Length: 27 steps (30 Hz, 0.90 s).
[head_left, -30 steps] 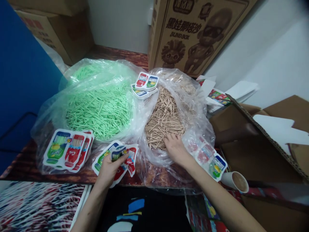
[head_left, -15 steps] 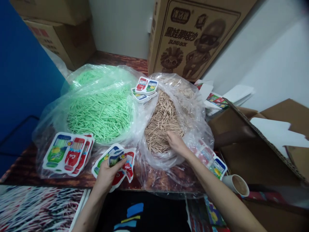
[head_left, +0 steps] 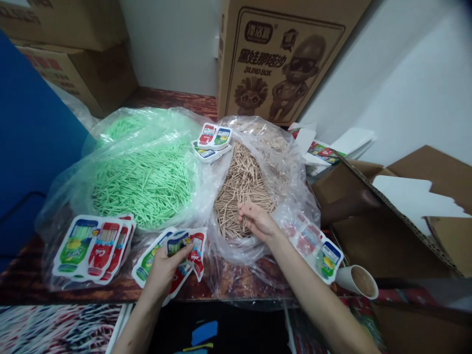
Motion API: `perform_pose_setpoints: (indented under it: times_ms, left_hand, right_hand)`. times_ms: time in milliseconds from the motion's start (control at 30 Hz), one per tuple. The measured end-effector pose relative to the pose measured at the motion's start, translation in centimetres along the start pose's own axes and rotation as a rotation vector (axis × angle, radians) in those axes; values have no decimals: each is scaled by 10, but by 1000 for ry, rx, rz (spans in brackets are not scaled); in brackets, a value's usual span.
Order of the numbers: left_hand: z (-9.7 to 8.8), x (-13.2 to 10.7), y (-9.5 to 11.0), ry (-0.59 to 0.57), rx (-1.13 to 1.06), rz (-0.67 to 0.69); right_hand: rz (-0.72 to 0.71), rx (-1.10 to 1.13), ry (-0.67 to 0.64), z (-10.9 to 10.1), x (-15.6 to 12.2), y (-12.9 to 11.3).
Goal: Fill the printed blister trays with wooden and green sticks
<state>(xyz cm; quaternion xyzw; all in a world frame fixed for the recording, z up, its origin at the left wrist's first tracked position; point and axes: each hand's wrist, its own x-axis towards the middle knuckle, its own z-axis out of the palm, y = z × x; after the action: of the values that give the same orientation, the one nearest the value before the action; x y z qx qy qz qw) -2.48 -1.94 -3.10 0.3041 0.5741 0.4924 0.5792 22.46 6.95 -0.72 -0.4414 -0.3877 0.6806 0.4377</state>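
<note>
My left hand [head_left: 164,268] grips a printed blister pack [head_left: 186,246] with a green and a red bottle picture, at the table's front edge. My right hand [head_left: 255,220] is inside a clear plastic bag [head_left: 291,187] of tan wooden sticks [head_left: 239,184], fingers pinched on a few sticks just above the pile. To the left lies a second bag full of green sticks [head_left: 145,177].
A stack of the same packs [head_left: 92,248] lies front left, another [head_left: 212,140] between the bags, more [head_left: 320,253] at the right. A paper cup [head_left: 356,280] stands right of my forearm. Open cardboard boxes [head_left: 398,216] fill the right; a printed carton [head_left: 280,59] stands behind.
My right hand went from flat on the tan sticks to lifted and pinched on a few. The left hand kept its pack. The view shifted slightly.
</note>
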Motion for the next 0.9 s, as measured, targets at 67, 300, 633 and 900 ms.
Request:
perform_pose_setpoints:
  times_ms: [67, 300, 633, 900]
  left_hand:
    - [1, 0, 4, 9, -15, 1]
    - [3, 0, 6, 34, -45, 40]
    - [-2, -11, 5, 114, -150, -1]
    - [-7, -10, 2, 106, -142, 27]
  right_hand:
    - [-138, -53, 74, 17, -22, 10]
    - [-261, -540, 97, 62, -89, 83]
    - [-287, -628, 60, 57, -90, 89]
    - [-298, -561, 21, 56, -91, 92]
